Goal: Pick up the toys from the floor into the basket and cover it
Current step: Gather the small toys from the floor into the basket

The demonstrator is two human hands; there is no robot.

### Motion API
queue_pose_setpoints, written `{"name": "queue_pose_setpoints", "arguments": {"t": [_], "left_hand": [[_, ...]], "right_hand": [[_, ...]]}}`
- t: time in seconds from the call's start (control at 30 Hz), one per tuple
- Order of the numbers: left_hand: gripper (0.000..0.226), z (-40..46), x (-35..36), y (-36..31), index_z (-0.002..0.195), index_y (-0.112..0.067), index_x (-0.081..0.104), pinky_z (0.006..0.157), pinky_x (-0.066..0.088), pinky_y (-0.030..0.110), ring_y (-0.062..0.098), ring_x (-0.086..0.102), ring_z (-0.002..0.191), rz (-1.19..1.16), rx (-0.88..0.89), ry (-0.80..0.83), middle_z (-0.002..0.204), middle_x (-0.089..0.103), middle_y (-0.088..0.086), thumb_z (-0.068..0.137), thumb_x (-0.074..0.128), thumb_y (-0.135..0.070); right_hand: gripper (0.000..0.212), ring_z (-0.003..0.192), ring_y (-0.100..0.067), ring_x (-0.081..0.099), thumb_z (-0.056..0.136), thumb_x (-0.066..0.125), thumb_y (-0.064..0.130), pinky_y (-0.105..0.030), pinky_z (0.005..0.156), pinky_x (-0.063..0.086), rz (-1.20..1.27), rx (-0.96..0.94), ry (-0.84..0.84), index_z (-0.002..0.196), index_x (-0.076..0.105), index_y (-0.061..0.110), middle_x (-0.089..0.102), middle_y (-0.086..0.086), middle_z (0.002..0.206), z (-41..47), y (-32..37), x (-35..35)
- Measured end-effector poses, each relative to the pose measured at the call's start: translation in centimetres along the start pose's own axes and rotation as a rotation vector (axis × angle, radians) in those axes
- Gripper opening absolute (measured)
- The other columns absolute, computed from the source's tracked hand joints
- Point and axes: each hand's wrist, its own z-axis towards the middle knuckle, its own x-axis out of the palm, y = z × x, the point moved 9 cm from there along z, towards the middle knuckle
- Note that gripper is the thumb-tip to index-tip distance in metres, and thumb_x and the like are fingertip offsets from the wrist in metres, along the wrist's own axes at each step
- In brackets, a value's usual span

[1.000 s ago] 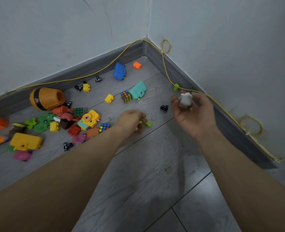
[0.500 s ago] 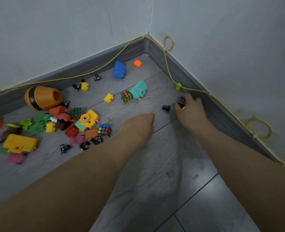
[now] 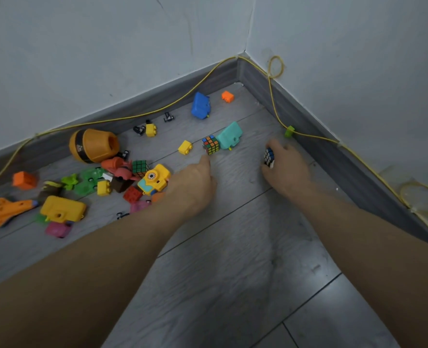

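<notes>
Toys lie scattered on the grey floor toward the left wall. My right hand [image 3: 287,168] grips a small puzzle cube [image 3: 268,156] low over the floor near the right skirting board. My left hand [image 3: 192,183] reaches forward, one finger stretched to just short of a larger puzzle cube [image 3: 210,145], which sits against a teal toy [image 3: 230,136]. Whatever lies under the left palm is hidden. Left of this hand are a yellow toy camera [image 3: 155,179] and a yellow block [image 3: 185,147]. No basket is in view.
An orange barrel toy [image 3: 93,145], a blue toy [image 3: 200,106], an orange block [image 3: 227,96] and a yellow case [image 3: 63,209] lie further off. A yellow cable [image 3: 274,106] runs along both skirting boards, with a green clip [image 3: 289,131] on it. Bare floor lies toward me.
My right hand, which held a white toy a second ago, dropped to the floor and now holds the small puzzle cube. My left hand moved forward toward the larger cube.
</notes>
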Motion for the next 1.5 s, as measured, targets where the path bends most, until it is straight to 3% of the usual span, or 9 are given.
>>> {"name": "queue_pose_setpoints", "arguments": {"t": [0.17, 0.33, 0.47, 0.67, 0.77, 0.9, 1.17, 1.37, 1.5], "left_hand": [[0.053, -1.1, -1.9, 3.3, 0.123, -0.011, 0.039, 0.068, 0.050, 0.038, 0.028, 0.058, 0.087, 0.235, 0.015, 0.117, 0.100, 0.058, 0.011, 0.092, 0.054, -0.050], [0.078, -3.2, 0.2, 6.5, 0.135, -0.013, 0.037, 0.065, 0.043, 0.031, 0.020, 0.052, 0.087, 0.263, 0.019, 0.281, 0.104, 0.056, 0.006, 0.082, 0.059, -0.065], [0.061, -3.6, 1.4, 6.3, 0.132, -0.019, 0.041, 0.063, 0.041, 0.030, 0.018, 0.051, 0.083, 0.203, 0.001, 0.215, 0.103, 0.058, 0.004, 0.089, 0.054, -0.060], [0.042, -3.4, 0.4, 7.0, 0.109, -0.020, 0.055, 0.064, 0.047, 0.033, 0.019, 0.055, 0.082, 0.049, 0.010, 0.126, 0.092, 0.057, 0.000, 0.090, 0.051, -0.058], [0.039, -4.1, -2.3, 10.3, 0.098, -0.022, 0.054, 0.063, 0.049, 0.034, 0.022, 0.059, 0.076, -0.089, -0.094, -0.028, 0.087, 0.061, 0.004, 0.089, 0.052, -0.060], [0.050, -6.2, -4.6, 15.5, 0.114, -0.021, 0.057, 0.065, 0.054, 0.036, 0.025, 0.061, 0.076, -0.164, -0.273, -0.166, 0.089, 0.066, 0.006, 0.088, 0.049, -0.063], [0.044, -8.6, -0.7, 14.8, 0.124, -0.032, 0.047, 0.072, 0.055, 0.037, 0.027, 0.063, 0.090, 0.083, -0.067, 0.073, 0.107, 0.065, 0.009, 0.089, 0.048, -0.059], [0.072, -9.2, 1.0, 14.7, 0.147, -0.038, 0.022, 0.069, 0.044, 0.032, 0.031, 0.063, 0.101, 0.111, -0.052, 0.088, 0.118, 0.063, 0.012, 0.087, 0.053, -0.062], [0.071, -9.3, 1.3, 14.3, 0.143, -0.036, 0.026, 0.075, 0.048, 0.036, 0.032, 0.063, 0.101, 0.044, -0.067, 0.055, 0.117, 0.064, 0.011, 0.085, 0.059, -0.060]], "right_hand": [[0.038, 0.095, -0.036, 0.061, 0.081, 0.065, 0.027, -0.039, 0.075, 0.051, 0.091, 0.084, -0.067, 0.116, 0.052, 0.023, 0.065, -0.016, 0.106, -0.8, -0.2, -1.0], [0.040, 0.074, -0.021, 0.058, 0.064, 0.070, 0.032, -0.033, 0.066, 0.048, 0.765, 0.300, -0.080, 0.099, 0.057, 0.019, 0.067, -0.007, 0.093, -2.9, 2.0, 0.6], [0.031, 0.057, -0.012, 0.050, 0.075, 0.073, 0.018, -0.019, 0.042, 0.040, 1.050, 0.435, 0.074, 0.102, 0.057, 0.022, 0.066, -0.005, 0.085, -4.6, 4.8, 3.1], [0.030, 0.047, -0.014, 0.046, 0.079, 0.068, 0.010, -0.019, 0.037, 0.027, 1.281, 0.498, 0.238, 0.106, 0.057, 0.015, 0.058, -0.008, 0.078, -6.9, 7.4, 4.7], [0.032, 0.047, -0.013, 0.049, 0.077, 0.070, 0.011, -0.019, 0.036, 0.029, 1.176, 0.409, 0.284, 0.107, 0.057, 0.016, 0.059, -0.008, 0.078, -7.6, 9.1, 4.7], [0.034, 0.068, -0.014, 0.059, 0.078, 0.072, 0.016, -0.021, 0.046, 0.046, 0.898, 0.223, 0.280, 0.107, 0.058, 0.026, 0.064, 0.003, 0.089, -8.2, 12.1, 4.7], [0.044, 0.094, -0.022, 0.060, 0.075, 0.068, 0.024, -0.039, 0.081, 0.053, 0.468, -0.253, 0.295, 0.116, 0.053, 0.035, 0.061, -0.003, 0.103, -11.0, 18.4, 7.7], [0.055, 0.096, -0.031, 0.057, 0.079, 0.070, 0.023, -0.040, 0.083, 0.053, 0.305, -0.290, 0.282, 0.128, 0.048, 0.035, 0.049, -0.008, 0.107, -11.4, 19.3, 8.6], [0.058, 0.100, -0.029, 0.057, 0.076, 0.073, 0.020, -0.041, 0.086, 0.053, 0.257, -0.309, 0.339, 0.127, 0.051, 0.034, 0.048, -0.006, 0.112, -11.2, 19.9, 9.1]]}}
